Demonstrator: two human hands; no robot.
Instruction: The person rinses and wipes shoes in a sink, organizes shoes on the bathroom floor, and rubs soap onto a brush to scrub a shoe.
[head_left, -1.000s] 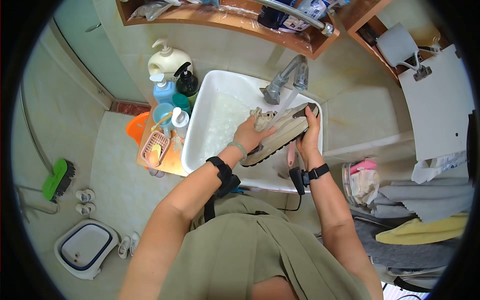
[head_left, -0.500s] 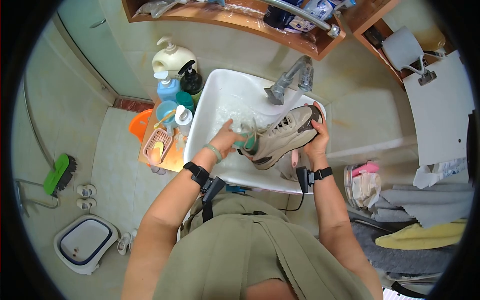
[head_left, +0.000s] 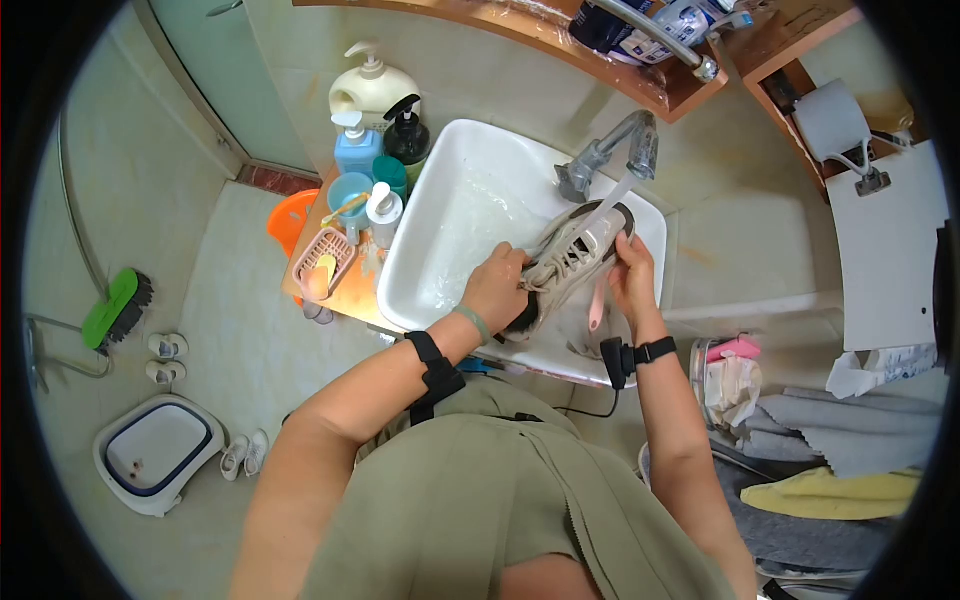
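A beige sneaker [head_left: 580,257] with pale laces is held over the white sink [head_left: 400,270], its laced top turned upward. Water from the metal faucet [head_left: 642,150] runs onto its front part. My left hand [head_left: 495,290] is closed on the shoe's side near the ankle opening; the fingertips are partly hidden. My right hand [head_left: 635,278] grips the shoe near the toe, thumb against its edge. Below the shoe, a pink handle [head_left: 597,305] leans inside the sink, its other end hidden. Shallow water ripples in the basin.
Left of the sink, a wooden ledge carries a blue pump bottle [head_left: 358,150], a dark pump bottle [head_left: 407,140], a light-blue cup [head_left: 350,195] and a pink soap basket [head_left: 325,262]. A wooden shelf [head_left: 520,25] overhangs the faucet. Grey towels [head_left: 840,425] hang at right.
The sneaker has turned more upright, its laces now facing up under the stream. My left hand has moved from the green inner lining to the shoe's side. The view has shifted slightly.
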